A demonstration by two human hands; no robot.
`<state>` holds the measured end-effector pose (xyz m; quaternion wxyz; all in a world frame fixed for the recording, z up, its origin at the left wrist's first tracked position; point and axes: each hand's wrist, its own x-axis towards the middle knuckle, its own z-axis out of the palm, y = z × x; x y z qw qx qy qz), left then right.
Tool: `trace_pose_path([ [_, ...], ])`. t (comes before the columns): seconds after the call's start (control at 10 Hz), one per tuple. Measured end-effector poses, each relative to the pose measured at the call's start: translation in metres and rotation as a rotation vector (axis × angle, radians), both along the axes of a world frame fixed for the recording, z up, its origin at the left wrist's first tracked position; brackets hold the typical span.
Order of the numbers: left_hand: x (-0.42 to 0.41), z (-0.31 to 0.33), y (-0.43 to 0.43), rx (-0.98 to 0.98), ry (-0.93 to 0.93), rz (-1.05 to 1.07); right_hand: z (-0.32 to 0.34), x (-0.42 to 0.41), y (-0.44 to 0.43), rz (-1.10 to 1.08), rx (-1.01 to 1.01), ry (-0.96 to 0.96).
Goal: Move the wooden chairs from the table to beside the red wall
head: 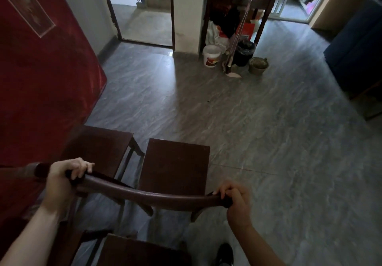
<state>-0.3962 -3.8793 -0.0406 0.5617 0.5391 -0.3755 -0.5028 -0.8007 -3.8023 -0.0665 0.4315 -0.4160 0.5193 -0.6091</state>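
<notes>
**Chair held by its top rail, 1 seat out from the red wall**

The grey floor (258, 141) spreads out to the right of the red wall (41, 75), which fills the left side of the view. A dark blue couch (355, 48) stands well apart from the wall, at the far right.

The chair (175, 162) is dark wood and stands near the wall, its seat facing away from the person. A 2nd chair (99, 148) of the same wood sits between it and the wall, just beside both. Whether the chair's feet touch the floor I cannot tell. A 3rd dark wooden slab (140, 251) lies at the bottom edge, a little out from the wall. Whether it is a seat or a tabletop I cannot tell.

The chair's curved rail (144, 195) runs crosswise. The left hand (62, 174) grasps the rail end nearer the wall, fingers wrapped over the top. The right hand (235, 199) clenches round the end farther from the wall.

Past the wall's far end and well to its right stand a white bucket (211, 56), a black bin (245, 53) and a brass pot (258, 65), close together.
</notes>
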Motion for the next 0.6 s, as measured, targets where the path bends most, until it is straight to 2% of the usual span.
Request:
trace_pose_path([
  [0.2,0.005,-0.001,0.034,0.108,-0.199,-0.011,-0.003,0.004,0.038,0.071,0.052,0.052],
  [0.4,0.007,0.0,0.048,0.145,-0.656,-0.054,-0.006,0.008,0.059,0.099,0.082,0.065],
  [0.5,-0.009,0.013,0.041,0.044,-0.75,-0.083,0.0,0.003,0.058,0.183,0.141,0.064],
  [0.6,-0.045,0.024,0.03,-0.065,-0.6,-0.213,0.019,-0.009,0.046,0.313,0.195,-0.021],
])
